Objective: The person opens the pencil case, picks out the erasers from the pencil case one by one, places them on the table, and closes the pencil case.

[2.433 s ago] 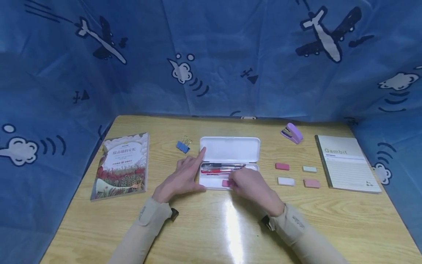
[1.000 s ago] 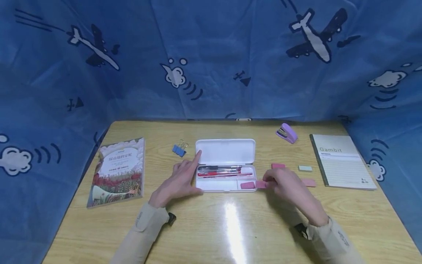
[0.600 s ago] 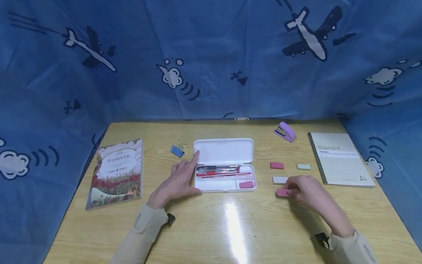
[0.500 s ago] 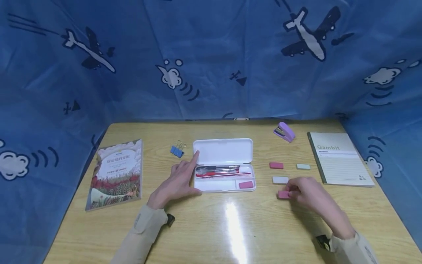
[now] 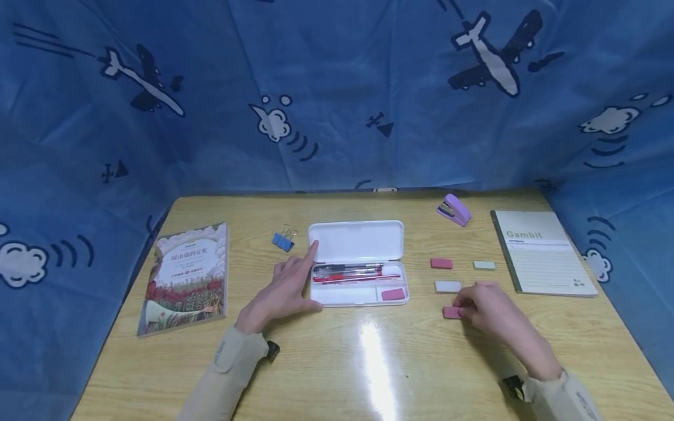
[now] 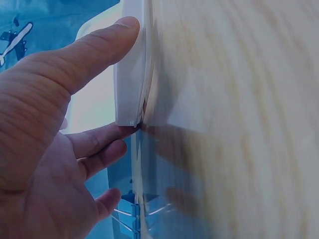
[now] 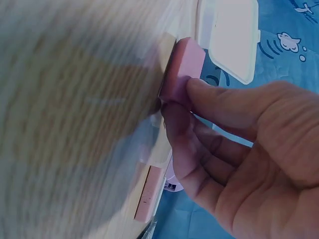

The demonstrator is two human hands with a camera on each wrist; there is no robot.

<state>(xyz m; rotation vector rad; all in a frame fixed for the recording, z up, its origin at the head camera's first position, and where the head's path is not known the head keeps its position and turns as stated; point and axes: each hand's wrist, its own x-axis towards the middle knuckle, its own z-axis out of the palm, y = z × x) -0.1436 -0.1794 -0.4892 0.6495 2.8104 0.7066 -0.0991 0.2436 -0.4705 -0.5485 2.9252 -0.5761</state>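
A white pencil case (image 5: 355,241) lies with its lid open in the middle of the table. Several pens (image 5: 347,273) sit in its back section, and a pink eraser (image 5: 392,294) in the small front right compartment. My left hand (image 5: 279,295) touches the case's left end, fingers extended, the thumb against its front wall in the left wrist view. To the right of the case, my right hand (image 5: 492,310) pinches another pink eraser (image 7: 184,69) between thumb and fingers, low at the tabletop. Whether that eraser fully rests on the wood, I cannot tell.
Beyond the right hand lie a white eraser (image 5: 447,286), a dark pink one (image 5: 441,264), a pale green one (image 5: 484,265) and a partly hidden light pink one (image 5: 487,283). Around them are a purple stapler (image 5: 454,210), notebook (image 5: 544,252), blue binder clip (image 5: 284,240) and book (image 5: 184,278).
My right hand has carried a pink eraser from the case's front section rightward to the table near the white eraser. The left hand has stayed at the case while the head view shifted slightly.
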